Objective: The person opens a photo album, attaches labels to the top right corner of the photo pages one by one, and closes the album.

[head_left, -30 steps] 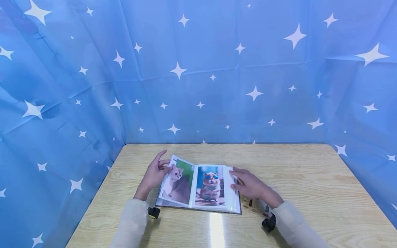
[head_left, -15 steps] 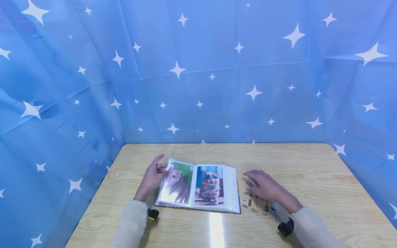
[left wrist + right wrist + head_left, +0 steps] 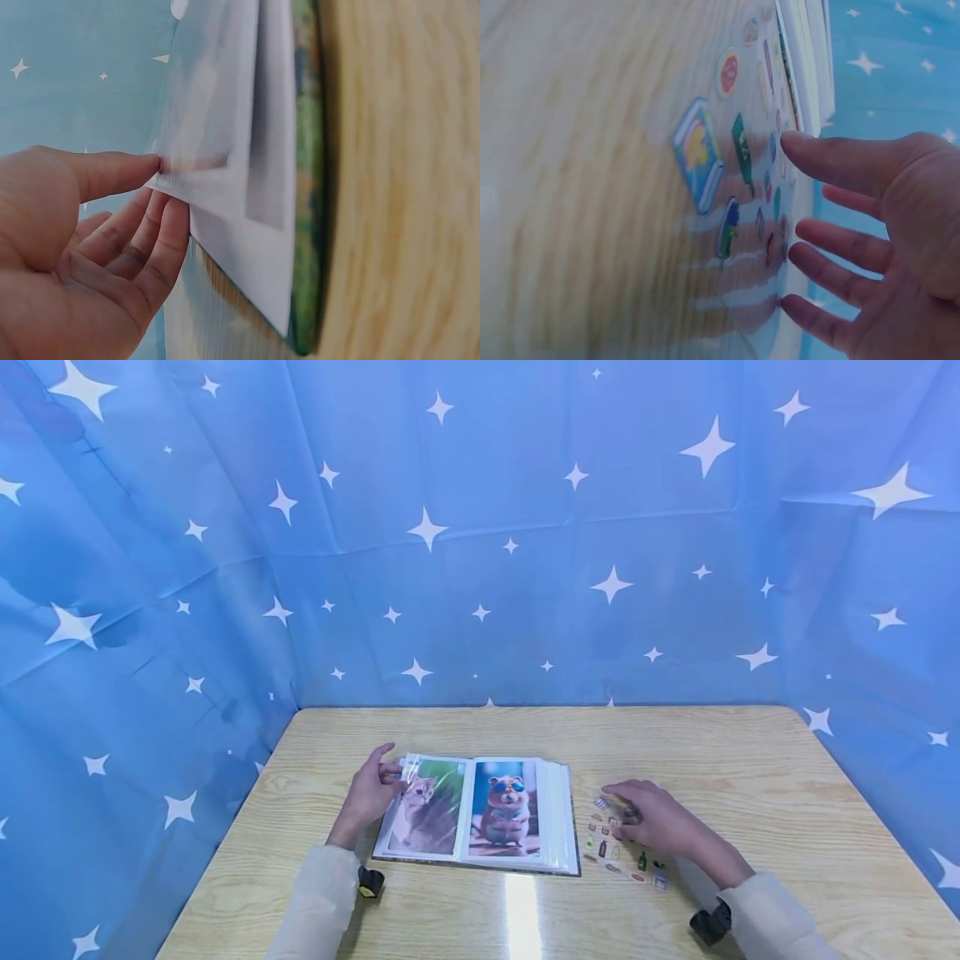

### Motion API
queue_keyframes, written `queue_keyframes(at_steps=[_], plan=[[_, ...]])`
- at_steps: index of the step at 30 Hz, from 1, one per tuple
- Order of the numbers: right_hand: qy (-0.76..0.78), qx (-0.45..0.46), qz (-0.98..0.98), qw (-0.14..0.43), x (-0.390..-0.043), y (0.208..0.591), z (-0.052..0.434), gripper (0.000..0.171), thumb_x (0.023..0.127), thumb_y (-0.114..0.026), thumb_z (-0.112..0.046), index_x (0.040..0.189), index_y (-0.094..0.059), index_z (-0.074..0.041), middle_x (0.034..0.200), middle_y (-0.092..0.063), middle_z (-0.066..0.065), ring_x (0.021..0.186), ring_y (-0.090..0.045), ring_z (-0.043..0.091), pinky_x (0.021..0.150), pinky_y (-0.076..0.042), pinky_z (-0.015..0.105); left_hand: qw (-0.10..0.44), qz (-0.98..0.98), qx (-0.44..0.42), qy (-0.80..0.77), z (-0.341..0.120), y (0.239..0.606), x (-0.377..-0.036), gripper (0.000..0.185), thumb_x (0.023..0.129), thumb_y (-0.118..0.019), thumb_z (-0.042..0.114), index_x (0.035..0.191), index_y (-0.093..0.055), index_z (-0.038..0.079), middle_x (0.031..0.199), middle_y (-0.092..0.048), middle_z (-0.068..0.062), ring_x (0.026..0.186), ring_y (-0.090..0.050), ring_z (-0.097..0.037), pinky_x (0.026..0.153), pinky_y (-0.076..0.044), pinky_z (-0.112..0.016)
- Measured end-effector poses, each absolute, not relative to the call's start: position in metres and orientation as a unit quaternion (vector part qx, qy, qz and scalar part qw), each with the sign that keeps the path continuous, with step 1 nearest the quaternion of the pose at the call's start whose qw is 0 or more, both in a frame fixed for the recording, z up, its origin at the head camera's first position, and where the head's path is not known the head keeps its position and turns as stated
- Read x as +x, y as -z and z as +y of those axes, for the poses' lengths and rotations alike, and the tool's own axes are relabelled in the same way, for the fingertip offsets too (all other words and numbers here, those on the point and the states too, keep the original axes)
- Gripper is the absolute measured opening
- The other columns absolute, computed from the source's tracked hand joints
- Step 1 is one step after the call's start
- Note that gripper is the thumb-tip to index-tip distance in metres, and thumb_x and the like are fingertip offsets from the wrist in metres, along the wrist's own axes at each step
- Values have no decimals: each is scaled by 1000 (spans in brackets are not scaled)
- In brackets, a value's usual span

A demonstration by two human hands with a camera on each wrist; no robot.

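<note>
left hand (image 3: 369, 793) pinching album page (image 3: 420, 806), seemingly

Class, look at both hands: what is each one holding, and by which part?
Left hand pinches the album's left page at its top outer corner. Right hand holds nothing; its fingertips touch the sticker sheet.

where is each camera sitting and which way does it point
Head: worn on the head, looks forward and down at the table, album and sticker sheet; both sleeves and hands show.
Left wrist: on the left wrist, looks along the palm at the album's page edge; left hand shows, thumb and fingers pinching the page.
Right wrist: on the right wrist, looks past the open right hand at the sticker sheet.
Shared: head and left wrist both show the album; head and right wrist both show the stickers.
</note>
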State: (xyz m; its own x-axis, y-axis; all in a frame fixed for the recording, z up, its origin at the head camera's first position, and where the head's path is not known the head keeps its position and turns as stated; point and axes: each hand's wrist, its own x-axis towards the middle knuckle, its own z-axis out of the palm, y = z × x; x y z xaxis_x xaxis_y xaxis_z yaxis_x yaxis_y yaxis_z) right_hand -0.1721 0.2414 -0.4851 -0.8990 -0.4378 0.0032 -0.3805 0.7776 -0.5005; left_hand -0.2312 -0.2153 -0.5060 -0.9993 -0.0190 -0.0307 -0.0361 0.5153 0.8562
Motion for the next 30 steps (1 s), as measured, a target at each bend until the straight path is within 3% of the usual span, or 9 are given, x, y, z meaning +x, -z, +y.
queue_keyframes(at_steps=[11,30], plan=[[265,-193,943,61,-175,492,246,59,82,-80,-16,135,-58,-3,132,-59,20,120,-54,42,96,-47,58,22,873,-26,-487,-214,505,-228,76,85,-65,-9,153,-32,5,117,-65,-21,95,-63,-23,76,-55,-31],[302,-178,934,70,-180,498,251,59,81,-81,-17,134,-57,-6,128,-61,14,112,-59,33,92,-51,51,6,884,-29,-466,-210,502,-226,71,86,-67,-5,150,-36,2,113,-65,-20,94,-64,-24,79,-55,-34]])
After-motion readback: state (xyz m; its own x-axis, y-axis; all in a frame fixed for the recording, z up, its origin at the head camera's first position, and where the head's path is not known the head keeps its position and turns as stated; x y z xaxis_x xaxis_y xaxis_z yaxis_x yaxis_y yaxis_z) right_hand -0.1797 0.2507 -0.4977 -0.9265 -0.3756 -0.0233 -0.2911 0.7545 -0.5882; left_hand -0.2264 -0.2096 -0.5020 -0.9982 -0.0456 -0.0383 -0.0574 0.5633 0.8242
